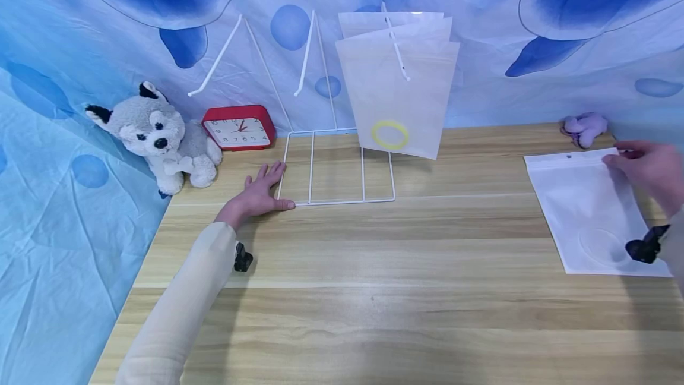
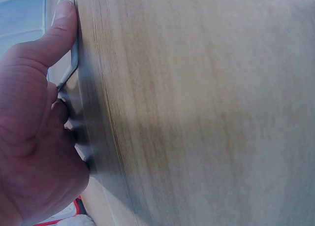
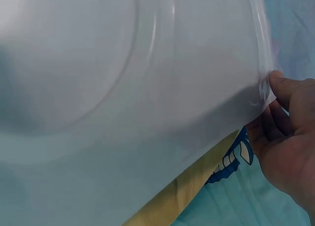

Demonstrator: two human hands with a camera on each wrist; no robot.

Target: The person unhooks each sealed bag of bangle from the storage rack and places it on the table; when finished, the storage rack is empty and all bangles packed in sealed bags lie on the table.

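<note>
My left hand [image 1: 260,191] rests with spread fingers at the front left corner of a white wire rack [image 1: 342,202]; in the left wrist view the thumb lies along its wire. My right hand [image 1: 649,165] pinches the top right corner of a white zip pouch [image 1: 582,195] at the table's right side. Thumb and fingers on that corner also show in the right wrist view. A round outline shows low on this pouch. Several similar white pouches [image 1: 398,88] hang from the rack's right hook [image 1: 395,40], the front one with a yellow ring [image 1: 390,135] showing.
Two other rack hooks, the left hook [image 1: 216,58] and the middle hook [image 1: 306,55], carry nothing. A plush husky [image 1: 160,135] and a red clock [image 1: 238,128] stand at the back left. A small purple toy [image 1: 585,129] lies behind the pouch on the wooden table [image 1: 374,302].
</note>
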